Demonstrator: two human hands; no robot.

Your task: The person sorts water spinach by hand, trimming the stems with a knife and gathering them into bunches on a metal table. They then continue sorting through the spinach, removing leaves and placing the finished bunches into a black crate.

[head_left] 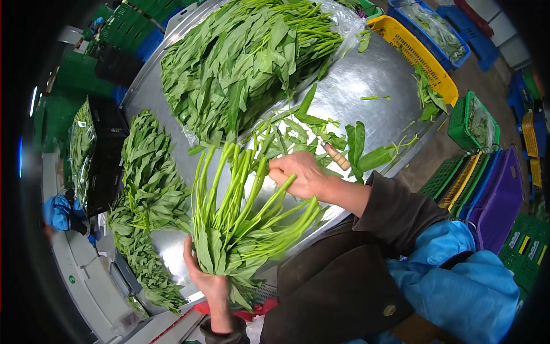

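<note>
My left hand (pixel 207 281) grips a bunch of green leafy stalks (pixel 240 223) near its leafy end, with the pale stems fanning up and away. My right hand (pixel 301 175) holds one stem of that bunch together with a knife whose wooden handle (pixel 337 156) sticks out past my fingers. Both hands hover over a shiny metal table (pixel 366 86). A large heap of the same greens (pixel 246 57) lies on the table beyond my hands.
Sorted greens (pixel 146 195) lie in a row along the table's left side. A black crate (pixel 106 160) stands further left. Yellow (pixel 412 49), blue (pixel 429 26), green (pixel 472 123) and purple (pixel 501 198) crates surround the table's right side. Another person in blue (pixel 60 212) is at far left.
</note>
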